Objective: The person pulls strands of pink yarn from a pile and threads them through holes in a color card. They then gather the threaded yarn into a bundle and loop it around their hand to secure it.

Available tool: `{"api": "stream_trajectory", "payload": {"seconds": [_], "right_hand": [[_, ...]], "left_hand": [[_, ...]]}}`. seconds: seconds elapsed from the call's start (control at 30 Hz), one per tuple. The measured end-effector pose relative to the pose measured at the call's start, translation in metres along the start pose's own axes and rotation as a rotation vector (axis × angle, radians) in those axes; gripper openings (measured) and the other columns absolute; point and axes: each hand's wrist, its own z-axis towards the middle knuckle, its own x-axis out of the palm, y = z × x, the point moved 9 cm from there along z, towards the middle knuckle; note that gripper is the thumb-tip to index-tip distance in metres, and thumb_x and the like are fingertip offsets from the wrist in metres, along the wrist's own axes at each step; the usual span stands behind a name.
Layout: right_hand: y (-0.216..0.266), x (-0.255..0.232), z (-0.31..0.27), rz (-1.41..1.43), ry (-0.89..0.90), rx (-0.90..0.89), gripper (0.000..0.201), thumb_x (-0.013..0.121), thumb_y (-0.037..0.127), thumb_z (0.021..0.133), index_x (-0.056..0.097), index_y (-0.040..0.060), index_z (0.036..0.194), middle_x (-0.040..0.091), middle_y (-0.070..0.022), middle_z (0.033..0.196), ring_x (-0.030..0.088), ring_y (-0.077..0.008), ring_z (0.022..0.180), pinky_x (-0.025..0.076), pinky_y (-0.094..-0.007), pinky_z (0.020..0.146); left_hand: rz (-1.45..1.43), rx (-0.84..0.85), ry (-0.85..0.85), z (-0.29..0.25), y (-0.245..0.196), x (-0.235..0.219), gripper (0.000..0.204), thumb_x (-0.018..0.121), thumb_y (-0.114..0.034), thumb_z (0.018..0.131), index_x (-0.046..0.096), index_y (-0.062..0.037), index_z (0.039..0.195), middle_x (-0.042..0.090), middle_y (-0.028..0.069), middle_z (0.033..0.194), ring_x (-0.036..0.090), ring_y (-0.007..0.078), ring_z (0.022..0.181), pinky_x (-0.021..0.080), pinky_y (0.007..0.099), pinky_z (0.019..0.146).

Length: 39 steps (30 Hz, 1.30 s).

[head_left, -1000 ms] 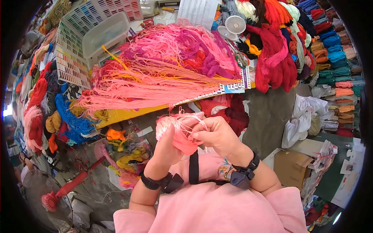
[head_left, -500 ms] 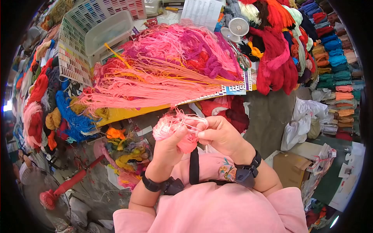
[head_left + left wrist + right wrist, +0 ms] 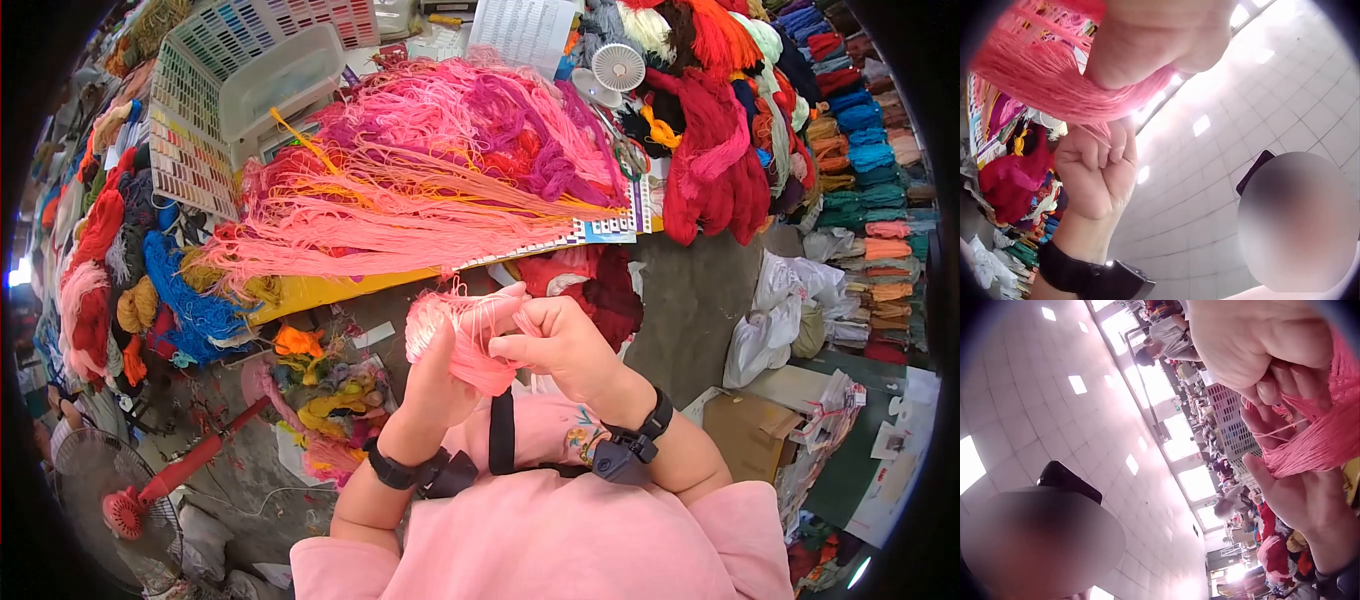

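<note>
A small bundle of pink yarn point(image 3: 468, 338) is wound round the fingers of my left hand point(image 3: 438, 375), which grips it at chest height below the table's edge. My right hand point(image 3: 548, 338) sits just to its right, fingers curled, pinching thin pink strands that run off the bundle. In the left wrist view the pink yarn point(image 3: 1035, 69) lies under my left hand point(image 3: 1147, 37), with my right hand point(image 3: 1094, 169) fisted below it. From the right wrist, my right hand point(image 3: 1254, 344) pinches a strand above the yarn point(image 3: 1325, 440) lying on the left hand point(image 3: 1297, 497).
A yellow-edged table point(image 3: 320, 292) carries a big heap of pink, magenta and orange yarn point(image 3: 430, 180), colour charts point(image 3: 185, 150), a white basket point(image 3: 270, 85) and a small fan point(image 3: 618, 68). Red skeins point(image 3: 710, 170) hang right. Yarn scraps point(image 3: 330, 390), a red floor fan point(image 3: 130, 510) and a cardboard box point(image 3: 755, 425) sit on the floor.
The bundle's loose loops, fluffed out half a second ago, now lie tighter against my left hand. My right hand has shifted slightly while still pinching the strands.
</note>
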Motion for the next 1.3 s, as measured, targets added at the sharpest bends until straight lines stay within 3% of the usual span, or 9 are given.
{"api": "stream_trajectory", "payload": {"seconds": [0.6,0.7,0.8,0.87,0.93,1.0,1.13,1.2,1.3], "right_hand": [[-0.005,-0.023,0.002,0.208,-0.080,-0.018,0.007,0.057,0.007,0.074,0.060,0.0015,0.074,0.052,0.0022,0.064,0.038,-0.0007,0.051,0.027,-0.0162,0.043],[-0.013,-0.032,0.001,0.330,-0.047,-0.011,0.006,0.055,0.008,0.075,0.058,0.0025,0.074,0.048,0.0040,0.063,0.035,-0.0006,0.050,0.025,-0.0164,0.043],[-0.019,-0.029,-0.014,0.611,0.224,0.165,0.007,0.054,0.010,0.077,0.055,0.0031,0.076,0.045,0.0048,0.059,0.033,-0.0005,0.049,0.024,-0.0168,0.042],[-0.022,-0.041,-0.018,0.585,0.262,0.192,0.009,0.051,0.012,0.078,0.053,0.0030,0.077,0.043,0.0044,0.055,0.032,-0.0011,0.048,0.023,-0.0168,0.041],[-0.017,-0.059,-0.023,0.079,0.257,0.307,0.012,0.051,0.012,0.078,0.053,0.0015,0.073,0.044,0.0026,0.055,0.035,-0.0032,0.048,0.027,-0.0193,0.041],[0.030,-0.095,-0.017,-0.753,0.011,-0.012,0.013,0.052,0.010,0.076,0.056,-0.0015,0.071,0.048,0.0013,0.056,0.044,-0.0068,0.053,0.036,-0.0222,0.047],[0.065,-0.124,-0.004,-0.252,0.224,-0.236,0.007,0.055,0.005,0.073,0.058,-0.0018,0.073,0.053,-0.0041,0.072,0.048,-0.0079,0.057,0.036,-0.0205,0.048],[0.088,-0.175,0.006,0.357,0.147,-0.321,0.010,0.050,0.003,0.076,0.054,0.0012,0.085,0.049,-0.0108,0.093,0.047,-0.0106,0.062,0.038,-0.0177,0.046],[0.087,-0.288,0.032,1.036,0.302,-0.289,0.017,0.035,0.012,0.086,0.047,0.0012,0.090,0.048,-0.0067,0.080,0.043,-0.0119,0.061,0.043,-0.0307,0.058]], "left_hand": [[0.003,0.008,-0.156,0.017,0.011,-0.015,0.030,0.040,-0.018,0.085,0.045,0.0006,0.108,0.035,0.0119,0.123,0.043,0.0197,0.104,0.038,0.0322,0.084],[0.082,-0.033,-0.288,0.019,0.017,-0.033,0.029,0.040,-0.021,0.085,0.050,0.0010,0.100,0.044,0.0113,0.113,0.046,0.0187,0.098,0.040,0.0316,0.079],[-0.243,0.121,0.113,0.031,0.002,-0.006,0.025,0.039,-0.021,0.085,0.052,0.0006,0.087,0.052,0.0111,0.101,0.051,0.0146,0.077,0.042,0.0264,0.066],[0.280,-0.143,-0.032,0.033,0.015,-0.007,0.026,0.038,-0.020,0.085,0.048,-0.0018,0.069,0.054,0.0095,0.078,0.044,0.0100,0.055,0.038,0.0227,0.054],[0.644,-0.130,-0.082,0.050,0.015,-0.010,0.029,0.039,-0.019,0.083,0.044,-0.0030,0.060,0.052,0.0095,0.067,0.037,0.0078,0.042,0.034,0.0204,0.043],[0.330,-0.579,-0.057,0.049,0.039,-0.024,0.030,0.041,-0.017,0.082,0.044,-0.0036,0.056,0.049,0.0059,0.059,0.034,0.0060,0.038,0.029,0.0180,0.036],[0.452,-0.234,-0.479,0.065,-0.006,-0.067,0.030,0.040,-0.015,0.083,0.040,-0.0076,0.054,0.034,-0.0020,0.048,0.029,0.0052,0.034,0.023,0.0178,0.031],[-0.662,-0.022,-0.599,0.044,-0.010,-0.136,0.026,0.038,-0.016,0.084,0.040,-0.0081,0.059,0.033,-0.0026,0.046,0.032,0.0059,0.035,0.025,0.0187,0.032],[-0.541,0.253,-0.583,-0.046,-0.049,-0.267,0.023,0.033,-0.018,0.086,0.038,-0.0100,0.065,0.032,-0.0020,0.045,0.034,0.0069,0.038,0.031,0.0194,0.037]]}}
